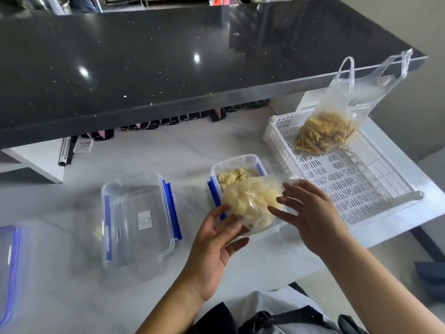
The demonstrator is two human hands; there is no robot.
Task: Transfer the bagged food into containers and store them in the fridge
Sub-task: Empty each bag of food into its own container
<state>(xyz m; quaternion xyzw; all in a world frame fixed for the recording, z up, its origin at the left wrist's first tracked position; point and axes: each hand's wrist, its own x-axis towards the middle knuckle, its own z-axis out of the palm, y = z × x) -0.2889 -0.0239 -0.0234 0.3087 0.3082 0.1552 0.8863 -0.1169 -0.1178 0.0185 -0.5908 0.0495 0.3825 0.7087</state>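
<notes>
A clear bag of pale yellow food (pixel 250 201) lies tipped over the near half of a clear container with blue clips (pixel 237 162). Several pale pieces lie loose in the container's far end. My left hand (pixel 216 242) touches the bag's near left side with fingers spread. My right hand (pixel 310 213) presses the bag's right side with straight fingers. A second clear container (pixel 137 220), with nothing in it, sits to the left. A second bag of brownish sticks (pixel 325 133) stands in the white basket.
The white slotted basket (pixel 356 184) sits at the right on the white counter (pixel 60 285). A black raised bar top (pixel 168 59) overhangs the far side. A blue-edged lid (pixel 8 271) lies at the far left edge. Pens and dark small items sit under the overhang.
</notes>
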